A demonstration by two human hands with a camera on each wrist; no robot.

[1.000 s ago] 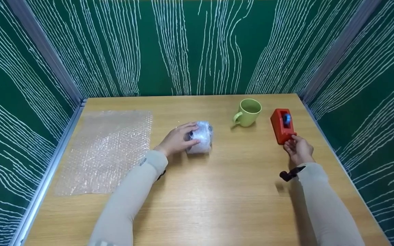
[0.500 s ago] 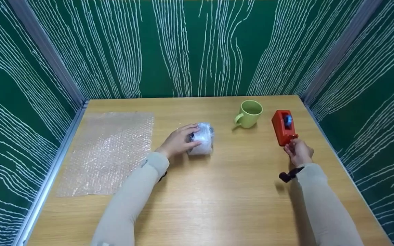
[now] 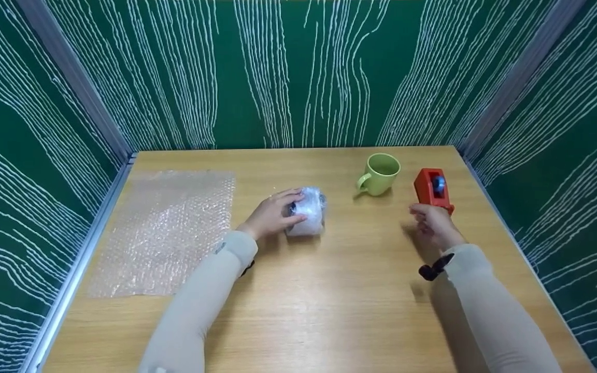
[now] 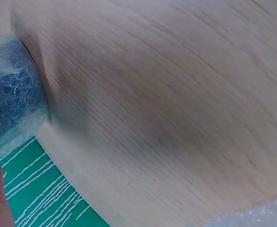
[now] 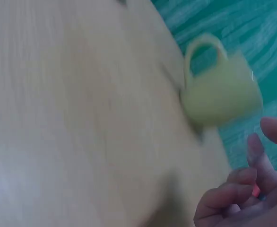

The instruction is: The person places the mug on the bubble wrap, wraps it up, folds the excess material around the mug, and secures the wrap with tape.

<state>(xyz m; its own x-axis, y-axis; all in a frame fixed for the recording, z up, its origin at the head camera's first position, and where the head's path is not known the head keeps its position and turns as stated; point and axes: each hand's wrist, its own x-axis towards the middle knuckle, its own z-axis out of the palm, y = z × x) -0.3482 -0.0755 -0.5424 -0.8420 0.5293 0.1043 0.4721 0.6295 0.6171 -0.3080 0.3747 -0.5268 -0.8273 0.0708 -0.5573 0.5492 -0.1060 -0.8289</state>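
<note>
Looking down past green walls (image 3: pixel 236 114) scrawled with wavy white lines to a wooden table (image 3: pixel 340 311). Seeing a bubble wrap sheet (image 3: pixel 169 233) lying flat at the left. Keeping hands well apart: with the left hand (image 3: pixel 270 215), gripping a bundle (image 3: pixel 313 210) near mid-table; with the right hand (image 3: pixel 438 226), partly curling fingers just in front of a red tape dispenser (image 3: pixel 425 187), not telling for sure about any pinch. Finding the bundle shiny white, bubbly and bluish at the side facing the left wrist, being too squat for a sure long axis. Noticing a green mug (image 3: pixel 379 182) standing upright, showing green inside, with handle pointing left and nearer. Seeing the dispenser running near-to-far, holding a bluish roll (image 3: pixel 439 184).
</note>
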